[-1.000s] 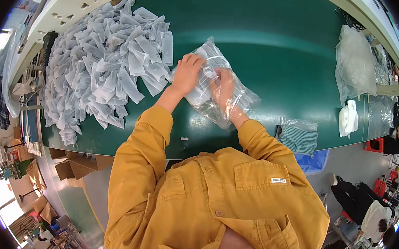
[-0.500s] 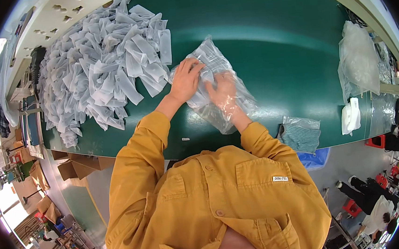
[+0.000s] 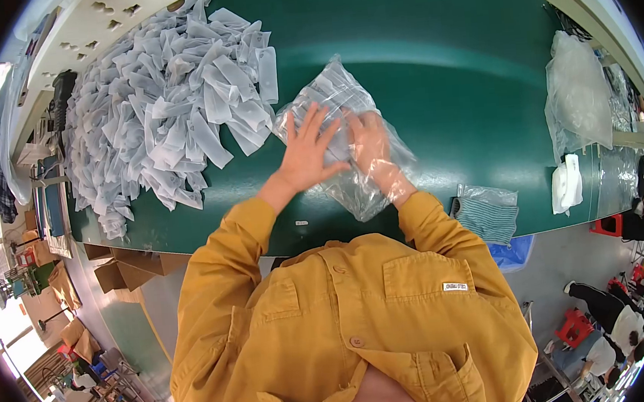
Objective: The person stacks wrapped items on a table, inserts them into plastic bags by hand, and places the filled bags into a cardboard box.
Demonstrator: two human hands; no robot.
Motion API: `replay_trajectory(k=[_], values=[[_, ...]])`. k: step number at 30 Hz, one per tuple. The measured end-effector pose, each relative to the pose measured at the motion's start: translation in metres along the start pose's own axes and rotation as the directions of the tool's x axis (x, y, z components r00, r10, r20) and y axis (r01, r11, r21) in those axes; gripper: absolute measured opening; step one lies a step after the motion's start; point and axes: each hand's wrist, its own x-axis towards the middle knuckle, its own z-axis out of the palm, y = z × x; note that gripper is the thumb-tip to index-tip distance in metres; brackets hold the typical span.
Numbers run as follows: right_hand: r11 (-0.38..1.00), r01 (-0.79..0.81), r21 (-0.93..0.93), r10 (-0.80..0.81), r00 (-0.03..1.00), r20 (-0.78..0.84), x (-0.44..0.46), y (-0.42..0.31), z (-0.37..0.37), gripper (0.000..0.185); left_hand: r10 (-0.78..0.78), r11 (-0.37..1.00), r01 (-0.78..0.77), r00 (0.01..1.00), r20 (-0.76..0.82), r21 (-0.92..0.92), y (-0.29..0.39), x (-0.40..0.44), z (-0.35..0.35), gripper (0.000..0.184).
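A clear plastic bag (image 3: 363, 198) lies on the green table in front of me, with pale translucent packets (image 3: 336, 86) in its upper part. My left hand (image 3: 306, 153) rests on the left side of the bag with its fingers spread. To the right, my right hand (image 3: 371, 146) reaches inside the bag under the clear film, its fingers stretched toward the packets. Its fingertips are partly blurred by the plastic, and no object shows in its grip.
A large heap of translucent packets (image 3: 171, 107) covers the table's left side. A striped folded item in plastic (image 3: 486, 218) lies near the front edge. A bulky plastic bag (image 3: 578, 94) and a white bundle (image 3: 566, 185) sit at the right. People are seated beyond, lower right.
My left hand has moved down and its fingers have spread apart. My right hand has shifted slightly within the bag. The bag stays nearly in place, its lower end a little lower.
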Motion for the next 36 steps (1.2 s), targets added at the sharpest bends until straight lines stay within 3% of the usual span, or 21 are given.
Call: replay_trajectory(k=[2, 4, 5, 7, 8, 9, 11, 13, 14, 17, 19, 22, 26, 29, 30, 31, 34, 36], values=[[0.998, 0.017, 0.067, -0.015, 0.999, -0.032, -0.014, -0.007, -0.011, 0.02, -0.005, 1.0, 0.005, 1.0, 0.004, -0.026, 0.019, -0.014, -0.002, 0.096], [0.992, 0.011, 0.128, -0.009, 1.0, -0.016, -0.029, -0.014, -0.02, 0.02, 0.029, 0.989, -0.04, 0.996, -0.081, -0.14, 0.04, -0.021, -0.007, 0.098], [0.983, 0.023, 0.18, -0.038, 0.996, 0.081, -0.034, -0.012, -0.018, 0.019, 0.041, 0.979, -0.065, 0.991, -0.125, -0.194, 0.051, -0.023, -0.01, 0.099], [0.959, 0.028, 0.282, -0.106, 0.958, 0.267, -0.048, -0.003, -0.008, 0.017, 0.067, 0.948, -0.082, 0.996, -0.06, -0.306, 0.07, -0.027, -0.01, 0.096], [0.913, 0.158, 0.375, -0.241, 0.952, 0.186, -0.05, 0.003, -0.002, 0.018, 0.086, 0.935, -0.087, 0.996, -0.019, -0.343, 0.078, -0.031, -0.005, 0.096], [0.944, 0.127, 0.303, -0.231, 0.913, 0.337, -0.043, 0.0, -0.003, 0.017, 0.106, 0.922, -0.091, 0.994, 0.019, -0.377, 0.084, -0.029, -0.004, 0.097], [0.984, 0.1, 0.144, -0.168, 0.774, 0.61, -0.03, -0.01, -0.005, 0.016, 0.11, 0.938, -0.088, 0.993, 0.046, -0.335, 0.094, -0.023, -0.004, 0.064], [0.96, 0.225, 0.166, -0.28, 0.736, 0.617, -0.029, -0.002, 0.02, 0.016, 0.127, 0.952, -0.12, 0.992, 0.005, -0.283, 0.089, -0.028, 0.016, 0.04], [0.942, 0.286, 0.177, -0.333, 0.712, 0.618, -0.03, 0.004, 0.032, 0.016, 0.102, 0.926, -0.1, 0.995, -0.013, -0.364, 0.086, -0.032, 0.021, 0.031], [0.922, 0.207, 0.327, -0.346, 0.818, 0.459, -0.017, -0.008, 0.032, 0.017, 0.055, 0.805, -0.081, 0.997, -0.062, -0.587, 0.086, -0.04, 0.024, 0.015], [0.947, 0.126, 0.297, -0.234, 0.903, 0.362, -0.012, -0.019, 0.049, 0.019, 0.064, 0.694, -0.117, 0.993, -0.101, -0.71, 0.092, -0.042, 0.025, 0.01], [0.957, 0.07, 0.281, -0.139, 0.963, 0.232, 0.003, -0.034, 0.051, 0.021, 0.031, 0.728, -0.052, 0.999, -0.043, -0.683, 0.084, -0.043, 0.012, 0.008], [0.977, -0.004, 0.214, -0.031, 0.987, 0.158, 0.012, -0.028, 0.056, 0.022, 0.011, 0.739, -0.066, 0.996, -0.085, -0.671, 0.077, -0.042, -0.001, 0.009], [0.971, 0.026, 0.239, -0.045, 0.996, 0.075, 0.02, -0.021, 0.044, 0.021, -0.009, 0.756, -0.078, 0.992, -0.129, -0.65, 0.077, -0.044, 0.004, 0.01], [0.982, 0.011, 0.189, -0.046, 0.983, 0.18, 0.022, -0.019, 0.035, 0.014, -0.02, 0.768, -0.072, 0.99, -0.136, -0.636, 0.077, -0.044, 0.004, 0.011], [0.986, 0.063, 0.157, -0.089, 0.982, 0.168, 0.021, -0.017, 0.03, 0.015, -0.036, 0.784, -0.061, 0.989, -0.143, -0.618, 0.076, -0.046, 0.003, 0.011], [0.971, 0.202, 0.125, -0.218, 0.966, 0.136, 0.015, -0.015, 0.012, 0.021, -0.068, 0.797, -0.044, 0.984, -0.162, -0.602, 0.073, -0.046, -0.006, 0.011], [0.977, 0.21, 0.033, -0.211, 0.976, 0.045, -0.002, -0.026, 0.003, 0.026, -0.087, 0.8, -0.041, 0.979, -0.183, -0.599, 0.068, -0.049, -0.007, 0.012]])
